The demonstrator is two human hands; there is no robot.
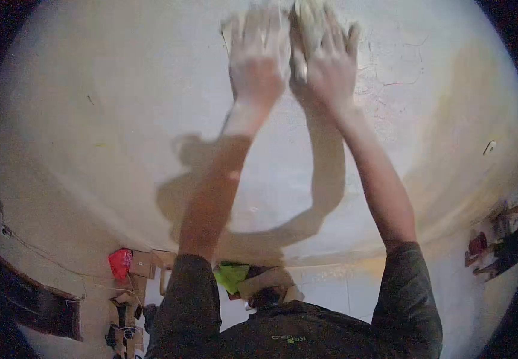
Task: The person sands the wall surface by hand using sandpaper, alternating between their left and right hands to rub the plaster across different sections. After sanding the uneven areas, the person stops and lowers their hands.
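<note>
At the far left, low down, a dark rectangular panel (37,305) sits below a thin cable (40,254) that trails across the pale wall (121,161). Next come a bright red bag (121,263) and, just beside it, a cardboard box (143,264).

Farther along and high up, the person's left hand (258,66) lies against the wall with its back to the camera. Its fingers are stretched out, nearly flat, over a pale flat piece (226,37), whose edge shows past the outer side of the hand; whether the fingers grip it cannot be told. Well below, near the dark shirt (307,329), is a bright green item (232,278).

Just to the right of the left hand, the right hand (334,75) is partly curled, thumb apart from the fingers, around a pale, cloth-like bundle (310,24) pressed to the wall at the top edge. Thin dark lines (399,82) mark the wall beside this hand. Beyond them is a small hook-like object (490,147), with blurred shelf items (479,244) lower down at the far right.
</note>
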